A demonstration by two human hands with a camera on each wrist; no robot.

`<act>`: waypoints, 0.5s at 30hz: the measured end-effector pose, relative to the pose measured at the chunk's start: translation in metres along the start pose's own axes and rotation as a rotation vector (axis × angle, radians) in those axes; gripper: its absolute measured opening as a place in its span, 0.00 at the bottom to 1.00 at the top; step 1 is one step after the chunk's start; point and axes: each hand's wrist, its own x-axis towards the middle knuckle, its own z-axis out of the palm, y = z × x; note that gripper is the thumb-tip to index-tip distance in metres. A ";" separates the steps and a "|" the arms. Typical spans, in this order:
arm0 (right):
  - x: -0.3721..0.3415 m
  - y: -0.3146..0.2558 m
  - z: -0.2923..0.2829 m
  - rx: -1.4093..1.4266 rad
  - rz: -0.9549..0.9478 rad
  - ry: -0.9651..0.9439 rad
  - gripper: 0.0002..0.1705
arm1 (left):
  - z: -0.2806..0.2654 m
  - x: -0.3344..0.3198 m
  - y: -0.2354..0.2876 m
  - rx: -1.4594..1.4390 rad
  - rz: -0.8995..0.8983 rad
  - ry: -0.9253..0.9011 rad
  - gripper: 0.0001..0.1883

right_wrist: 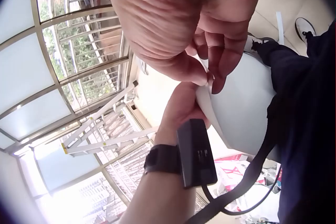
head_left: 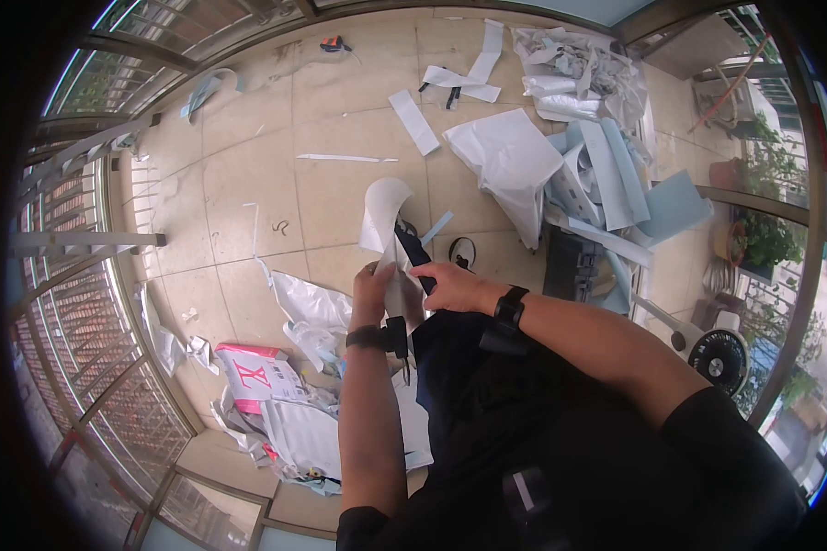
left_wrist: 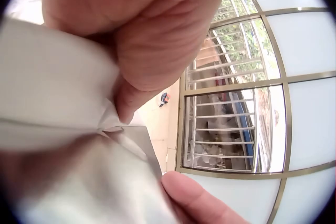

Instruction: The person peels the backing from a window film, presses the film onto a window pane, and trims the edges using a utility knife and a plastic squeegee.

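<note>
A white, paper-like sheet (head_left: pixel 386 207) hangs before the body, its far end curled over. My left hand (head_left: pixel 370 292) grips the sheet's left side. On the other side my right hand (head_left: pixel 455 286) pinches its edge, close to the left hand. In the right wrist view the right hand (right_wrist: pixel 189 19) has thumb and fingertips together on the edge of the broad, bent sheet (right_wrist: pixel 244 103), and the left hand (right_wrist: pixel 181 103) is just below. In the left wrist view the sheet (left_wrist: pixel 52 71) is creased at the left hand's (left_wrist: pixel 142 24) fingers.
White bags (head_left: pixel 510 165) and rolled or stacked sheets (head_left: pixel 606 174) lie on the right. Loose strips (head_left: pixel 413 121) are scattered on the tiled floor (head_left: pixel 248 119). A pink-and-white packet (head_left: pixel 259 375) lies among wrappings at lower left. A fan (head_left: pixel 719 360) stands at right, a ladder (head_left: pixel 87 241) at left.
</note>
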 end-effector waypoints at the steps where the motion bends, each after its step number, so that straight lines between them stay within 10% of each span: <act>1: 0.001 -0.003 0.000 -0.001 0.000 0.000 0.39 | 0.000 0.002 0.007 0.210 0.015 0.036 0.21; 10: 0.002 -0.016 -0.007 0.056 0.184 -0.246 0.31 | -0.012 0.011 0.023 0.675 0.234 0.104 0.22; 15: 0.025 -0.012 -0.013 0.325 0.282 0.054 0.24 | -0.012 -0.013 0.024 0.683 0.239 0.079 0.18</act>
